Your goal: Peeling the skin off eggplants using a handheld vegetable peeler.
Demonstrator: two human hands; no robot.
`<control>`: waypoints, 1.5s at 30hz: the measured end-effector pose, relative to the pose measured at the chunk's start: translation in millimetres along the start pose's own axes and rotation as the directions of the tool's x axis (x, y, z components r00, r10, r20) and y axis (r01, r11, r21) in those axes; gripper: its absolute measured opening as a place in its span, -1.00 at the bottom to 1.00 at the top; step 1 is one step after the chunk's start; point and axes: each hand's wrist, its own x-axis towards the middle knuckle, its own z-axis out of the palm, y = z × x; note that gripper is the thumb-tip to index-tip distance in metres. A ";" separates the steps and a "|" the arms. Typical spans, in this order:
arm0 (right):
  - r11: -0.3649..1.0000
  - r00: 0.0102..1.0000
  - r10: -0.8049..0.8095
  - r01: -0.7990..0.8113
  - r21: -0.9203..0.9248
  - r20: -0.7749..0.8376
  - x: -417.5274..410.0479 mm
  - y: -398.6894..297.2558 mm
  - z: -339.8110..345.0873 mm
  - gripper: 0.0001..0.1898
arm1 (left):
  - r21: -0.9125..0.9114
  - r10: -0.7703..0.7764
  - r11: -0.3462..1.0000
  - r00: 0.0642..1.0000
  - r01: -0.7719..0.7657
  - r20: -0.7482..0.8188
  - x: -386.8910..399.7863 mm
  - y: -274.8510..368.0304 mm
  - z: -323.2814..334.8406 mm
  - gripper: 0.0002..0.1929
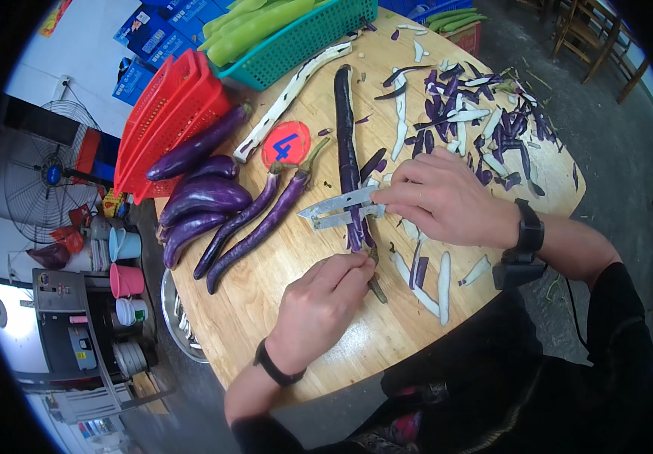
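Note:
A long purple eggplant (347, 130) lies on the wooden table, its stem end towards me. My left hand (326, 306) pinches that end beside the stem. In my right hand (445, 198) is a metal peeler (337, 209), whose slotted blade lies across the eggplant just above the stem. A pale strip of bared flesh runs along the eggplant's far right side. Left of it lie several unpeeled eggplants (207, 198), and a peeled eggplant (292, 99) rests farther back. My right fingers cover the peeler's handle end.
Peel scraps (468, 113) cover the right of the table (281, 340). Red plastic baskets (173, 113) and a teal basket (303, 48) of light-green vegetables stand at the back left. A red numbered disc (286, 143) lies among the eggplants. A metal basin (176, 323) sits below the left edge.

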 end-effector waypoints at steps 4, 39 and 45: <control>1.000 1.000 0.015 -0.015 0.005 0.014 1.2 0.6 2.9 -0.77 | -0.010 -0.008 1.000 1.000 0.008 0.006 -0.6 -2.1 -0.6 -0.66; 0.971 0.964 0.232 -0.238 -0.030 -0.131 21.3 46.3 -11.5 -0.81 | -0.010 -0.039 0.999 0.999 0.040 0.028 -7.6 6.1 3.3 -0.78; 0.985 0.998 0.054 -0.061 0.160 0.045 16.9 18.1 -12.6 -0.75 | 0.061 0.012 0.998 1.000 -0.012 -0.004 -3.8 8.9 3.7 -0.74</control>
